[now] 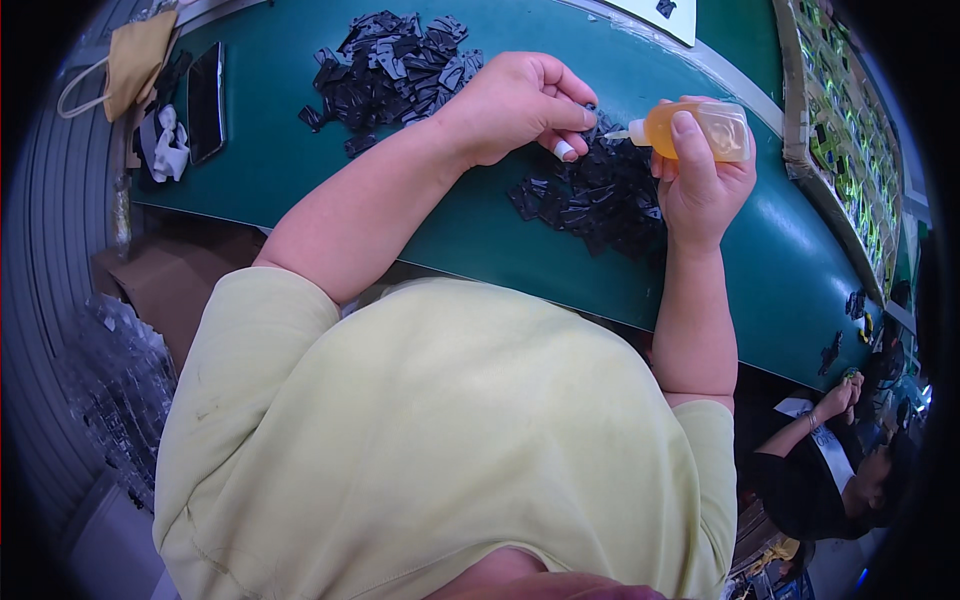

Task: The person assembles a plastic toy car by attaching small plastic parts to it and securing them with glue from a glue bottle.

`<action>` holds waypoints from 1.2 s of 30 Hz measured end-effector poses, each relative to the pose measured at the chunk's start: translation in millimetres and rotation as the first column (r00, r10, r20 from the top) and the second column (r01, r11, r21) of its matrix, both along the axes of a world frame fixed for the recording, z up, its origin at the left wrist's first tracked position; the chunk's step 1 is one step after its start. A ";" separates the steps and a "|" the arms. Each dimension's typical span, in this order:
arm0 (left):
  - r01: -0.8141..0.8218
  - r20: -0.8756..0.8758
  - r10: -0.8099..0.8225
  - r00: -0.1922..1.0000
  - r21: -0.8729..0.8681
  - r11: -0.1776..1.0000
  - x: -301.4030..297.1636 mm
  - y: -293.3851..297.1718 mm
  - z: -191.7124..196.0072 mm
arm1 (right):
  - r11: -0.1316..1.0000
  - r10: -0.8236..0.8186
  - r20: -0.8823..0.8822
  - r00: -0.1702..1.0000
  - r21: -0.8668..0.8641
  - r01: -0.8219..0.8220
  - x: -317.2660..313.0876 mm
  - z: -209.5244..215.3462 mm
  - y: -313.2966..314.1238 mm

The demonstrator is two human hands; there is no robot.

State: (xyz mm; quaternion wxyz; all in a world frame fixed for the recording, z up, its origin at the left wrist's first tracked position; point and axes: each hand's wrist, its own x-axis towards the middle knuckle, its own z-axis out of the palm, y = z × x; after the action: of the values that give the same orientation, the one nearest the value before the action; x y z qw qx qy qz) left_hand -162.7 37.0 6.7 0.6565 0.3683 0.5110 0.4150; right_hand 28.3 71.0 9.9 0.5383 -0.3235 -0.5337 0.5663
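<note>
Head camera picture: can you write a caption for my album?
Right hand tips a small orange bottle toward a black piece pinched by the left hand, over a green table.

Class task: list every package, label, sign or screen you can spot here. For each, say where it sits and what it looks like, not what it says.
Phone: far left on the green table, flat dark rectangle, screen off.
Squeeze bottle: in the right hand, small, clear, orange liquid, nozzle pointing left.
White sheet: top edge of table, small dark mark.
Cardboard tray: right of table, brown rim, green and yellow pieces inside.
</note>
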 end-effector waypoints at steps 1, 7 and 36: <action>-0.001 -0.002 0.001 1.000 0.001 1.000 0.2 -0.4 0.5 | 1.000 -0.008 0.007 1.000 0.004 0.008 -0.2 0.1 -0.5; 0.002 0.010 -0.002 1.000 0.001 1.000 0.1 -0.4 -1.3 | 1.000 -0.020 0.043 0.999 0.023 0.019 0.2 -2.8 -0.5; 0.064 -0.751 0.333 0.570 0.445 0.893 17.8 148.4 6.4 | 0.973 -0.192 -0.362 0.912 -0.191 0.129 37.0 11.7 23.3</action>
State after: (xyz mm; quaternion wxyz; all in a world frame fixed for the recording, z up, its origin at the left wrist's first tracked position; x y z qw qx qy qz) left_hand -144.9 185.4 13.2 0.2176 0.6086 0.6777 0.3506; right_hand 65.3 94.3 21.7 0.6476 -0.2940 -0.3433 0.6135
